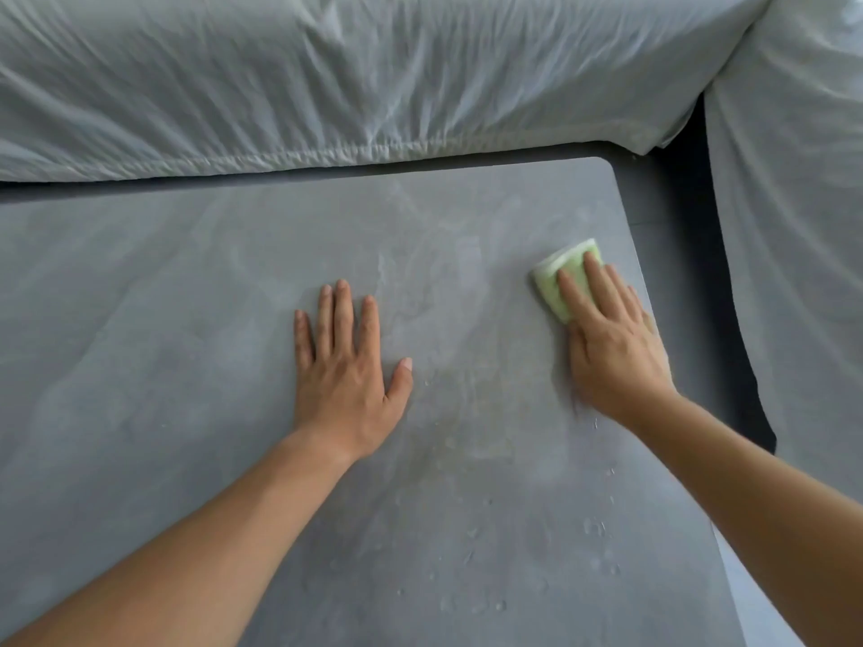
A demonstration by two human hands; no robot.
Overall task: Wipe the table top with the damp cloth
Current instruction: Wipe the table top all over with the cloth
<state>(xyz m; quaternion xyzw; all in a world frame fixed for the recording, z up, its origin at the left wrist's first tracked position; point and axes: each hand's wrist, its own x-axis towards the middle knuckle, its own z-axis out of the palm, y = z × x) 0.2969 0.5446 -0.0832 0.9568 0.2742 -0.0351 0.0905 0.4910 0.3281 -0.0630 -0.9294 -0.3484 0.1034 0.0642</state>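
A grey table top (187, 319) fills most of the view, with faint smears in its middle and small water drops toward the lower right. My right hand (611, 338) lies flat on a folded light-green cloth (558, 280) and presses it onto the table near the right edge; the fingers cover most of the cloth. My left hand (348, 366) rests palm down on the bare table in the middle, fingers spread, holding nothing.
A sofa under a crumpled white sheet (373, 77) runs along the table's far edge. Another sheet-covered section (794, 226) stands to the right, across a narrow dark gap (691, 189). The table's rounded far-right corner (602, 165) lies just beyond the cloth.
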